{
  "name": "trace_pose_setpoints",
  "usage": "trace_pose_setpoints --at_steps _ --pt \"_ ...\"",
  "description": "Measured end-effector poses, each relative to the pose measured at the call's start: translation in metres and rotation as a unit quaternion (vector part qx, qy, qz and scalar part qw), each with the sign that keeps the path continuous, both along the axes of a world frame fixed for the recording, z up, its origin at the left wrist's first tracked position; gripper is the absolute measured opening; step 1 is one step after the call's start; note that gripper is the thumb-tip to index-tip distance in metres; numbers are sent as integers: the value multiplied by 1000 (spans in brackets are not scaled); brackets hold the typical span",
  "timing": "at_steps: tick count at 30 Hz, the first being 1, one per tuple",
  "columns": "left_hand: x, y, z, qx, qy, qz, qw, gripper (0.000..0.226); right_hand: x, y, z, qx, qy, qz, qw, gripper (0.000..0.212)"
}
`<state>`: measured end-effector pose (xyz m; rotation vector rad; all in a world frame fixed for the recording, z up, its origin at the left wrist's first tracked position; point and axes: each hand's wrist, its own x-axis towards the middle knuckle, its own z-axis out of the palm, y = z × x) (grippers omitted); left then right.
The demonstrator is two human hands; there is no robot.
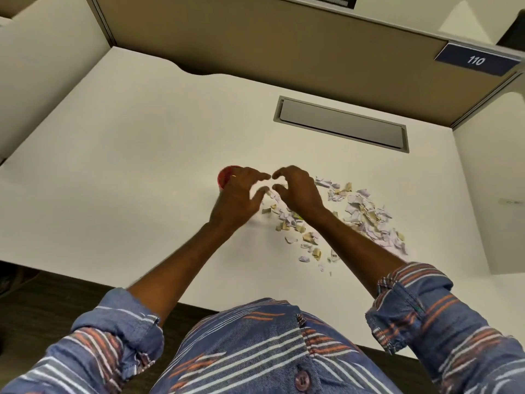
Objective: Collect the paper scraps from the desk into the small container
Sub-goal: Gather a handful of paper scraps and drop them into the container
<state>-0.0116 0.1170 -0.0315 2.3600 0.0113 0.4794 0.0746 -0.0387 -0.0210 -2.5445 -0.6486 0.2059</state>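
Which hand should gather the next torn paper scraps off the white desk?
Right. The right hand hovers over the near end of the torn white and tan paper scraps, which spread to its side. The left hand is at the small red round container, partly covering it.

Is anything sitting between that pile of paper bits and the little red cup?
No object does. The paper scraps lie right of the red cup, with only bare desk between. The person's own left hand and right hand hover over that gap, and the left hand hides part of the cup's rim.
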Motion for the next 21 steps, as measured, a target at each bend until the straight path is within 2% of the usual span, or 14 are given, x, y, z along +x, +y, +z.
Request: trace_pose_setpoints --at_steps 2,5,8,11,14,21 --pt "-3 -16 -9 -15 22 -52 998 29 -7 -23 -13 -9 0 8 1000 27" --pt "-6 -36 -29 -8 102 -94 990 44 -19 -54 -34 -59 28 9 998 35" --pt "-6 -50 -50 40 207 -95 973 62 -29 -81 -53 -126 56 26 990 48" --pt "-4 -59 -66 105 272 -84 953 69 -40 -100 -66 -158 57 34 985 54" --pt "-2 -66 -77 143 287 -71 944 65 -49 -108 -72 -164 50 24 985 54" --pt "-9 -82 -94 86 256 -68 961 45 -57 -130 -74 -156 0 15 988 30"
